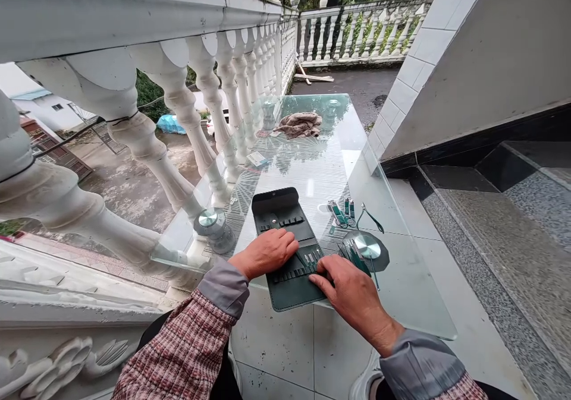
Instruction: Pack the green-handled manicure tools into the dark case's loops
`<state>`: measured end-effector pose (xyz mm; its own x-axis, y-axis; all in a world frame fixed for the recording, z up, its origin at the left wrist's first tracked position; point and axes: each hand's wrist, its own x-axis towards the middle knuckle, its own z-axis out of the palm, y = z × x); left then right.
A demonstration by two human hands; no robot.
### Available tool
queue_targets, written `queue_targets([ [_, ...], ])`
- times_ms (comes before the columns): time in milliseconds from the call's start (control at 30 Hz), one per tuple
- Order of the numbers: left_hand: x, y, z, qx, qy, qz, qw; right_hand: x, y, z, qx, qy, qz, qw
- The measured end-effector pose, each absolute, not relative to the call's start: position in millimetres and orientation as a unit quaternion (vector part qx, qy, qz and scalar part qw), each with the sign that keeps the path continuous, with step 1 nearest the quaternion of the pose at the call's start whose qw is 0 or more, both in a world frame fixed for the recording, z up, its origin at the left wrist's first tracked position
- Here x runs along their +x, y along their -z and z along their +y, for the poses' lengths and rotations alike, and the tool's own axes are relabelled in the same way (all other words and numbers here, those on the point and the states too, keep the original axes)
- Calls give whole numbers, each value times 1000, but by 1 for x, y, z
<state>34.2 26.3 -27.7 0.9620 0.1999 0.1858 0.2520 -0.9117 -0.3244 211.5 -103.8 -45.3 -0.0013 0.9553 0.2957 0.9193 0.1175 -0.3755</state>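
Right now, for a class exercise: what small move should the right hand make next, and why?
Probably it should pick up one of the green-handled tools beside it. They lie loose on the glass table, close to the right hand, while the dark green case lies open with slots showing and the left hand rests on it.

I see grey cuffs (pixel 225 287) over a red-and-white checked sleeve (pixel 178 346), dark trousers (pixel 225 382) and a white shoe (pixel 366 382); the left hand (pixel 263 254) and right hand (pixel 357 296) are bare.
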Motion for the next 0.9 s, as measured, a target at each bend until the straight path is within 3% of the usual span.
queue_targets([
  [233, 34, 29, 27, -973, 87, -131, 171, 203, 31, -87, -660, 10, -699, 276],
  [500, 33, 33, 25, -970, 94, -148, 170, 176, 18, -60, -736, -81, -655, 147],
  [633, 33, 34, 19, -965, 110, -184, 148, 173, 19, -52, -759, -99, -630, 132],
  [767, 32, 34, 7, -954, 132, -238, 124, 178, 22, -42, -776, -121, -588, 194],
  [900, 29, 29, -3, -971, 95, -196, 103, 187, 25, -29, -756, -175, -511, 369],
])
